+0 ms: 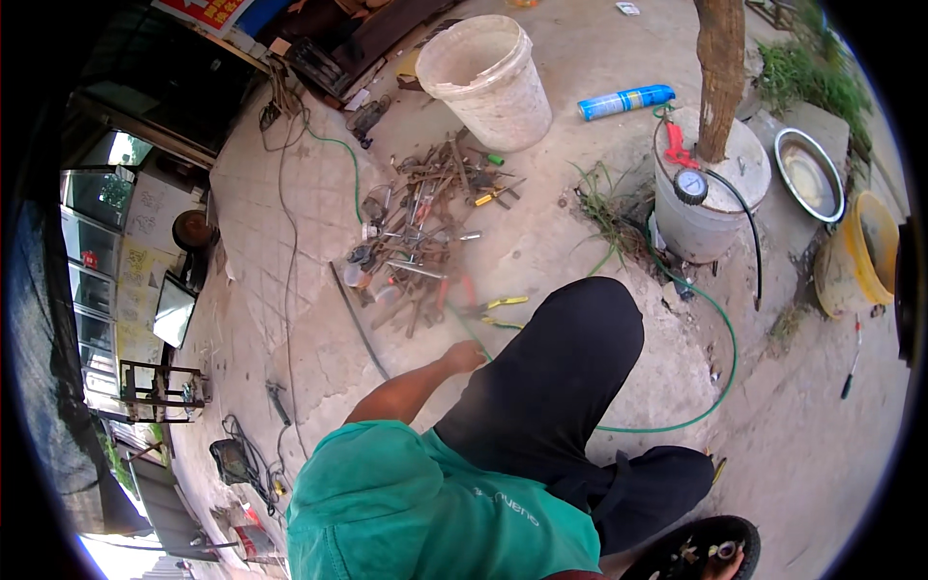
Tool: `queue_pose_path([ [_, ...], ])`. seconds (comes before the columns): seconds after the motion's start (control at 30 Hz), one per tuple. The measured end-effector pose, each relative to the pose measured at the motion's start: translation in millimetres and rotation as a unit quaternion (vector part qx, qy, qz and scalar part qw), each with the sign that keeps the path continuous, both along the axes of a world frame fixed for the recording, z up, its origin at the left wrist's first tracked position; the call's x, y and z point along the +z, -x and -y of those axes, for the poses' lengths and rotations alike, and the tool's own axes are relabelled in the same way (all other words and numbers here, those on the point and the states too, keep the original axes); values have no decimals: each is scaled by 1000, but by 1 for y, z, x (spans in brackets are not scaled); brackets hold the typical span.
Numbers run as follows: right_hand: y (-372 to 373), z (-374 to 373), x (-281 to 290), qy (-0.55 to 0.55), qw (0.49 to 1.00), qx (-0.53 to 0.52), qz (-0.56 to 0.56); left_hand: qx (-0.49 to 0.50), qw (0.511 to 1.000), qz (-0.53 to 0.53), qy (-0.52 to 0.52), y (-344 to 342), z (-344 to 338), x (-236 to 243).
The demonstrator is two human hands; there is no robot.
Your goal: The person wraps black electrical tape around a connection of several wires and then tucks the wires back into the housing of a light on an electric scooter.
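My left hand (464, 357) is low over the concrete beside my bent dark-trousered leg, fingers curled at a thin green hose (477, 338); what they grip is unclear. Just beyond are yellow-handled pliers (505, 302) and a jumbled pile of hand tools (425, 208). At the lower right my right hand (730, 563) grips a black wheel (677, 541) with a metal hub, mostly cut off by the picture's edge.
A white bucket (483, 106), blue spray can (626, 101), pressure gauge (690, 186) on a concrete-filled bucket holding a post (720, 68), metal basin (810, 174) and yellow bucket (851, 271) surround the pile. Cables (288, 193) and a metal frame (159, 391) lie left.
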State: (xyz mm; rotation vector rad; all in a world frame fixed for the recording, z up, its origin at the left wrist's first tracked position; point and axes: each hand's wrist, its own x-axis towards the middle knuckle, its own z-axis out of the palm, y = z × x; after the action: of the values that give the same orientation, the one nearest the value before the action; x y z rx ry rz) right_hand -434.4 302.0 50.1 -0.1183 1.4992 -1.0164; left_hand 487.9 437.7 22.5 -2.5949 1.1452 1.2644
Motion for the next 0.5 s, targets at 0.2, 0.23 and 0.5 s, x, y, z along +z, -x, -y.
queue_pose_path([
  [0.2,-19,4,-2,-17,1000,18,-3,27,998,46,43,9,9,-12],
  [0.23,-21,5,-2,-19,1000,21,-5,36,995,54,77,10,10,-16],
  [0.5,-37,30,2,-26,998,52,-13,88,994,47,34,45,35,33],
])
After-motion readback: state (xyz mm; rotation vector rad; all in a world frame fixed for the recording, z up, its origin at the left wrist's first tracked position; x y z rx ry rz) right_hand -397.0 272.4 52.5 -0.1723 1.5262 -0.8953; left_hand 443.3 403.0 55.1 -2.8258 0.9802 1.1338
